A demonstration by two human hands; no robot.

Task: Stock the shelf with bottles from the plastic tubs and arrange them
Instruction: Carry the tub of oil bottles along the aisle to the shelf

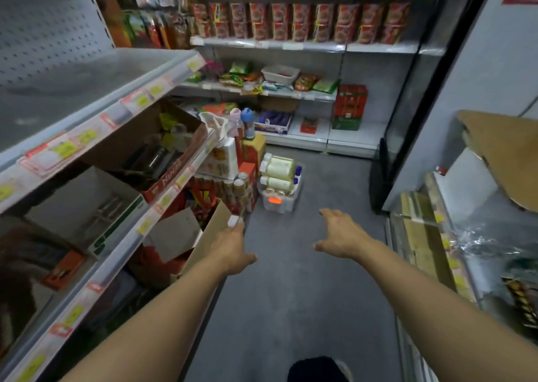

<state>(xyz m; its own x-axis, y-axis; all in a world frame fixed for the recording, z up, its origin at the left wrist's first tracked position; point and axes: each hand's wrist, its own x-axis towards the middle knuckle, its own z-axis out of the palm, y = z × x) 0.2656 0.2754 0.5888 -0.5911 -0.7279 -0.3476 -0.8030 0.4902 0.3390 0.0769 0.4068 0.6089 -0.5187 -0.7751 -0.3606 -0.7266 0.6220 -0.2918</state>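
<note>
Both bare forearms stretch forward from the bottom of the view over the grey floor (305,279), with a dark shoe (317,370) showing at the lower edge between them. The left hand (233,250) reaches out palm down, its fingers extended toward the flap of a cardboard box (209,236) that juts from the lowest level of the shelf (96,125) on the left; whether the fingertips touch the flap cannot be told, and the hand grips nothing. The right hand (339,236) is held out beside it, well apart from it, fingers spread and relaxed, thumb pointing inward, also holding nothing.

Ahead of both hands, on the floor at the end of the aisle, stands a clear plastic tub (279,201) with an orange sticker on its near wall. It is heaped with pale bottles (278,169) with white caps, lying on their sides in a stack above the rim. Just left of the tub, stacked cartons and cans (241,189) rise against the end of the shelf.

The shelf's top level on the left is bare grey metal with yellow price tags along its edge; the level below carries an open cardboard carton (163,154) with dark items inside. The far shelving (291,46) holds rows of red packets, and a tall dark-framed cooler (413,105) stands on the right.
</note>
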